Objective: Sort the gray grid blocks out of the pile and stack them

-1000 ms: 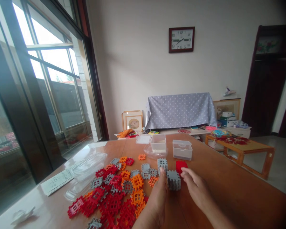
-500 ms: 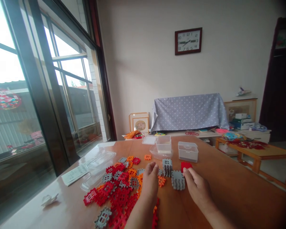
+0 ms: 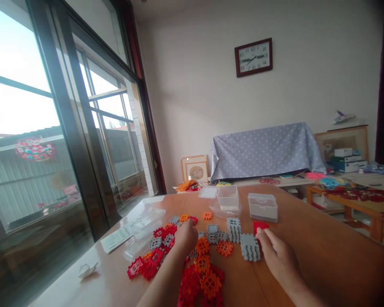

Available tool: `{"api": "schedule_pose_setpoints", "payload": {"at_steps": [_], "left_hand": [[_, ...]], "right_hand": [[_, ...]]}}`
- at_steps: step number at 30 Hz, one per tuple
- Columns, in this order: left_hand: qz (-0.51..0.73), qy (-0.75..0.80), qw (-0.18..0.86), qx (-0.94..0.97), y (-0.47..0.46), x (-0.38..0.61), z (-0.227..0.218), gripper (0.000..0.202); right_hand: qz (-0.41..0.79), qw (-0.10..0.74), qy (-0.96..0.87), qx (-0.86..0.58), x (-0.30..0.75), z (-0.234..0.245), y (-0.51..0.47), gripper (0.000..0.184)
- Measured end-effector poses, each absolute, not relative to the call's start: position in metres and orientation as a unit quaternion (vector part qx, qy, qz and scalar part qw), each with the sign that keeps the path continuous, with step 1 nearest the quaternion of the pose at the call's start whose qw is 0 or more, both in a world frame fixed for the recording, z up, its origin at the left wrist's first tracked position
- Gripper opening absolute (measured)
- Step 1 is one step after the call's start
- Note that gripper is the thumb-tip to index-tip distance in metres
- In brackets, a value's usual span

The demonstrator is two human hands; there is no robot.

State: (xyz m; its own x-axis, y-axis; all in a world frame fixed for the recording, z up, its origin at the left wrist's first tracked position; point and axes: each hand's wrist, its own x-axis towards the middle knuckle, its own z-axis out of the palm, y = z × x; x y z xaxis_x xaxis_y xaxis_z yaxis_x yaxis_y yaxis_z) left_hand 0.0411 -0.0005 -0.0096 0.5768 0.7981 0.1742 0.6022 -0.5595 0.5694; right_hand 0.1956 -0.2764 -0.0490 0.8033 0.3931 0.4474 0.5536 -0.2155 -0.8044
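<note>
Red, orange and grey waffle-shaped building tiles lie scattered on a brown wooden table. My left hand reaches into the pile with its fingers curled down over the tiles; what it grips is hidden. My right hand rests on the table, fingers loosely bent, touching a stack of grey tiles on its left. A red tile block sits just beyond its fingertips. A second grey stack stands further back.
A lidded clear box, an open clear box and loose lids stand at the table's far side. A paper sheet and crumpled paper lie at the left. A large window is at the left; a low table is at the right.
My left hand has moved left from the grey stack into the tile pile. My right hand stays beside the grey stack. The camera has turned left.
</note>
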Motion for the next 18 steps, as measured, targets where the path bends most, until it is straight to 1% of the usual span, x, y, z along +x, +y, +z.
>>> {"api": "schedule_pose_setpoints", "payload": {"at_steps": [4,9,14,18], "left_hand": [[0.132,0.395,0.155,0.896,0.011,0.052,-0.016,0.032],[0.084,0.386,0.106,0.913,0.018,0.062,-0.018,0.02],[0.075,0.381,0.085,0.918,0.021,0.067,-0.019,0.014],[0.101,0.374,0.07,0.919,0.022,0.068,-0.016,0.014]], "right_hand": [[-0.058,0.554,-0.305,-0.773,0.195,-0.05,-0.276,0.051],[-0.054,0.576,-0.301,-0.758,0.203,-0.058,-0.27,0.049],[-0.058,0.583,-0.309,-0.749,0.207,-0.057,-0.267,0.048],[-0.073,0.58,-0.304,-0.752,0.202,-0.048,-0.268,0.048]]}}
